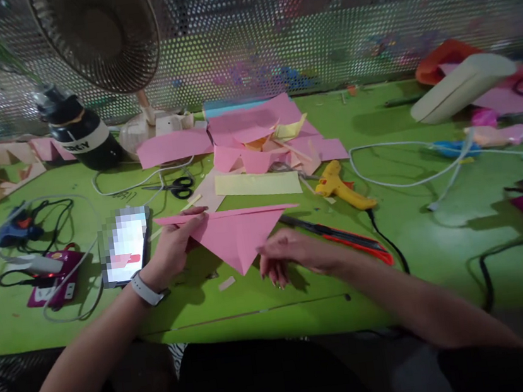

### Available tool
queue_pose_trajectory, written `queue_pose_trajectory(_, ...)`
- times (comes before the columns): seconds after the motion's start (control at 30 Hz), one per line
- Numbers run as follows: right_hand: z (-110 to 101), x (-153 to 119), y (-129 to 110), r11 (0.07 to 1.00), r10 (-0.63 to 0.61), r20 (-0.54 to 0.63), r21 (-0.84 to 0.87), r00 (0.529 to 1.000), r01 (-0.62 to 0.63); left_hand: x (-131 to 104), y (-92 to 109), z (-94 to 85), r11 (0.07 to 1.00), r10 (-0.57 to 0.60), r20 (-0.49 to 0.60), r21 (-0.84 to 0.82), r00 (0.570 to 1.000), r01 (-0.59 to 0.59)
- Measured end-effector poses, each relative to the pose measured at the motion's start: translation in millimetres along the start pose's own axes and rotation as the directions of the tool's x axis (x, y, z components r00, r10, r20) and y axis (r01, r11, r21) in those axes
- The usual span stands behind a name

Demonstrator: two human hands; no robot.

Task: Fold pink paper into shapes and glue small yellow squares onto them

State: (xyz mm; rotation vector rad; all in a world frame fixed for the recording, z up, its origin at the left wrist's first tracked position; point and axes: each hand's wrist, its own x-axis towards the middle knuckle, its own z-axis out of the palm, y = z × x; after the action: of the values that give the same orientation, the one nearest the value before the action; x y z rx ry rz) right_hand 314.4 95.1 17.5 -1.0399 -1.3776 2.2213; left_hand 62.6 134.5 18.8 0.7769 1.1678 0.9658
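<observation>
A pink paper triangle (239, 234) with a narrow folded strip along its top edge points downward above the green table. My left hand (178, 239) pinches its upper left part, thumb on top. At the triangle's lower right edge is my right hand (282, 254), its fingers curled downward; the index fingertip meets the paper's edge, but whether it grips the paper is unclear. A small pink scrap (227, 283) lies below the triangle. Behind it rest a pale yellow paper strip (257, 184) and a pile of pink paper (253, 124).
A phone (127, 245) lies left of the paper, near black scissors (181, 187). Right of it are a red and black cutter (353, 242) and a yellow glue gun (342, 187). A fan (99, 35), dark bottle (85, 135), cables and power strips (55, 278) surround the work.
</observation>
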Motion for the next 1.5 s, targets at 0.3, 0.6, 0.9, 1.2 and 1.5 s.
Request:
queue_pose_trajectory(0.3,-2.8,2.4,2.1,0.544,-0.655,-0.242,-0.809,0.716,0.224,8.1,-11.8,-10.9,0.992,0.046,0.099,0.109,0.994,-0.057)
queue_pose_trajectory(0.6,-12.8,30.4,38.3,0.059,-0.341,-0.032,-0.998,0.939,-0.013,4.7,0.5,-22.5,0.876,0.446,-0.093,0.252,0.890,-0.412)
queue_pose_trajectory(0.9,-13.0,31.9,37.3,0.013,-0.364,-0.043,-0.999,0.930,-0.041,-13.8,-29.8,3.6,-0.117,0.292,0.641,0.761,0.710,-0.638)
queue_pose_trajectory(1.2,-11.9,32.5,32.4,-0.027,-0.383,-0.041,-0.998,0.923,-0.056,-2.0,-45.7,-0.9,-0.341,0.262,0.692,0.718,0.672,-0.606)
queue_pose_trajectory(1.5,-15.6,29.6,26.0,-0.016,-0.416,-0.042,-0.998,0.909,-0.053,0.0,-37.8,-1.4,-0.315,0.258,0.683,0.728,0.683,-0.609)
